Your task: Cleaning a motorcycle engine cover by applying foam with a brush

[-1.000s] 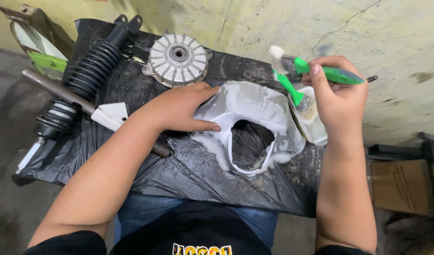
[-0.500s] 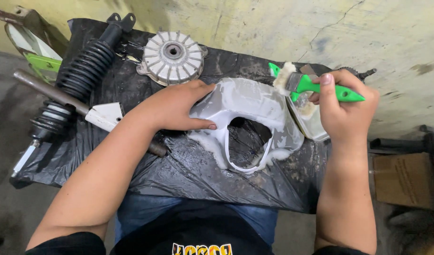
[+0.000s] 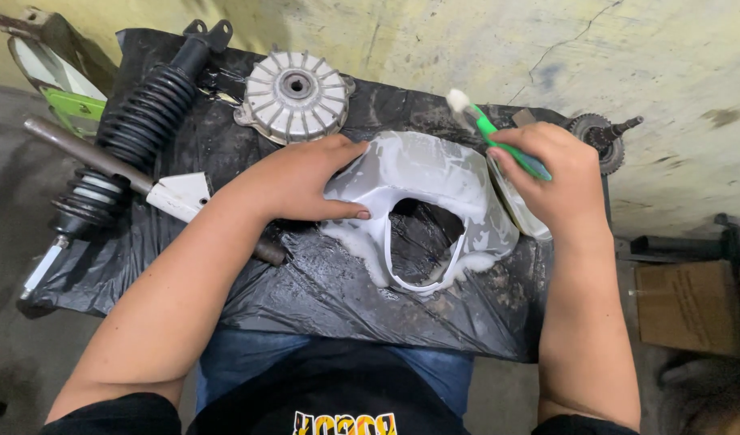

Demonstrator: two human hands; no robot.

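Foam coats the white plastic cover [image 3: 422, 197] at the centre of the black-sheeted tabletop [image 3: 305, 298]. Left hand [image 3: 293, 181] presses flat on its left edge, fingers spread. Right hand [image 3: 559, 181] clenches a green toothbrush [image 3: 499, 141] over the right edge. Finned drum hub [image 3: 293, 97] sits near the far edge, shock absorber [image 3: 136, 133] at the far-left corner; the near edge lies bare.

My left hand [image 3: 293, 181] pressing soapy white plastic cowl [image 3: 422, 181] onto black plastic sheet [image 3: 305, 290]. My right hand [image 3: 555, 177] gripping green-handled toothbrush [image 3: 499, 141], foamy bristles raised above cowl edge.

Repair workshop, shock absorber [image 3: 136, 129], brake drum [image 3: 295, 95], sprocket [image 3: 597, 137]
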